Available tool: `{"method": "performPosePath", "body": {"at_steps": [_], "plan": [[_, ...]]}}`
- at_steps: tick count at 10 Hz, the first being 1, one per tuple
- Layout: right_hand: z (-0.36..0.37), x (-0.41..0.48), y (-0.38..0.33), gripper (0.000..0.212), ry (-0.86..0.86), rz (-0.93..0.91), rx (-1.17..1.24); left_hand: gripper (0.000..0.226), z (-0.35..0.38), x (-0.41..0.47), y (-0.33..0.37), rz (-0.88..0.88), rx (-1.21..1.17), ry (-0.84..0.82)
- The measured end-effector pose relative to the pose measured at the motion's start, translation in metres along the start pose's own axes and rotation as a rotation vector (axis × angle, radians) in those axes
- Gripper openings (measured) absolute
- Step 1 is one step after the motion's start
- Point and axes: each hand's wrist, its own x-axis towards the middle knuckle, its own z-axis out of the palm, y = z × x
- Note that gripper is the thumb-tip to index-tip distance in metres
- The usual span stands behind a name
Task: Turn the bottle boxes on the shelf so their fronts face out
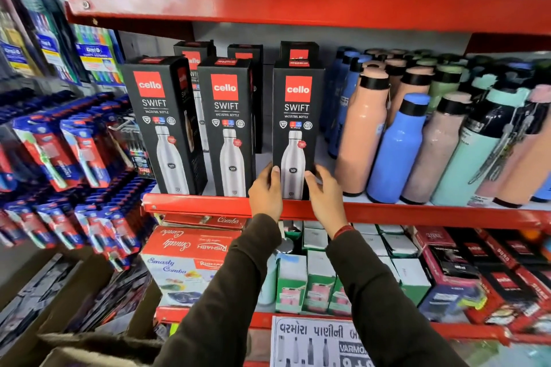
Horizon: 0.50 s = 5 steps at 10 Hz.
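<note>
Red shelf, black bottle box front outward, both hands' grip clasping it

Loose coloured bottles stand right; toothbrush packs hang left.

We see black boxes with red logo squares; red shelf; peach, blue, mint bottles.

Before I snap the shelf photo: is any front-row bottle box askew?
Yes, slightly. The left box is angled, showing its side panel. The middle box and the right box, held low by both hands, face out.
</note>
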Motion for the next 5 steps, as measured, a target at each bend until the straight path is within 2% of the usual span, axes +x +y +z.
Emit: {"method": "performPosePath", "body": {"at_steps": [3,4,5], "plan": [[-0.015,-0.010,-0.013,0.040,-0.075,0.075,-0.053,0.041,0.000,-0.013,0.009,-0.027,-0.014,0.027],[-0.033,-0.015,-0.024,0.038,-0.108,0.080,0.005,0.045,0.003,-0.021,0.013,0.034,-0.072,0.073],[-0.071,-0.017,-0.047,0.028,0.061,-0.075,0.111,0.044,-0.001,-0.027,0.032,0.313,-0.104,0.172]]}}
